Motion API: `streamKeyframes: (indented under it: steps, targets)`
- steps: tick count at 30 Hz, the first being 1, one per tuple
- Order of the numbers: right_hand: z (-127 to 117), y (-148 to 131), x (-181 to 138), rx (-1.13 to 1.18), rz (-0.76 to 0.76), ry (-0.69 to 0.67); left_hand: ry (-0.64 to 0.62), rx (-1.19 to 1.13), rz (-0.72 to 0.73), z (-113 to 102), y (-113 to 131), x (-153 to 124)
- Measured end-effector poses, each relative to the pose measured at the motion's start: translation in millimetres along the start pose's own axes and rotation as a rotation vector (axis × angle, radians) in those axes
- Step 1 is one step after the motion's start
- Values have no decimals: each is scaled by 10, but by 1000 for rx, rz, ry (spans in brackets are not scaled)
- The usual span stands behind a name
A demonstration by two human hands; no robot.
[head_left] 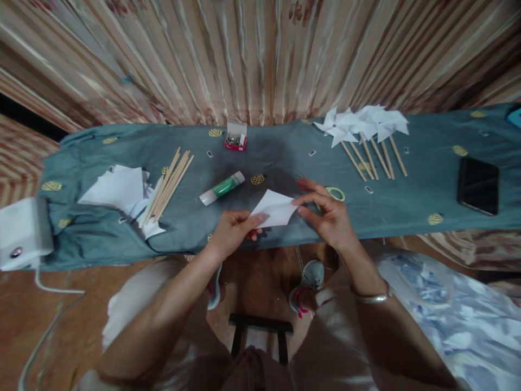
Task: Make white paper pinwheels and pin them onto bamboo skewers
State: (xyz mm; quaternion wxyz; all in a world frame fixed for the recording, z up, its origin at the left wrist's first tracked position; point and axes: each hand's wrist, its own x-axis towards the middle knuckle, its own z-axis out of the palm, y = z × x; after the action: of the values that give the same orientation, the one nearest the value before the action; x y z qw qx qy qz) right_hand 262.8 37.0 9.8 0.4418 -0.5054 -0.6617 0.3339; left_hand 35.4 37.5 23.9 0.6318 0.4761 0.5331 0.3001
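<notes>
A small piece of white paper is held up between my two hands over the front edge of the table. My left hand pinches its left side, thumb on top. At the paper's right corner, the thumb and fingertips of my right hand close on it. Just behind my right hand lie scissors with a yellow-green handle, partly hidden by the fingers. Beyond my left hand a glue stick with a green label lies on its side.
Wooden sticks lie beside white paper sheets at left. A small red box of metal pieces stands at the back. Paper pinwheels on sticks lie back right, a phone far right. A white device sits at the left edge.
</notes>
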Motion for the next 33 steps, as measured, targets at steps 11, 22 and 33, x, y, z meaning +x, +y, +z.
streamKeyframes:
  steps: [11, 22, 33]
  targets:
    - [-442, 229, -94, -705, 31, 154, 197, -48, 212, 102, 58, 225]
    - [-434, 338, -120, -891, 61, 24, 307, 75, 337, 145, 203, 399]
    - [-339, 182, -107, -23, 407, 200, 399, 78, 426, 16, 245, 471]
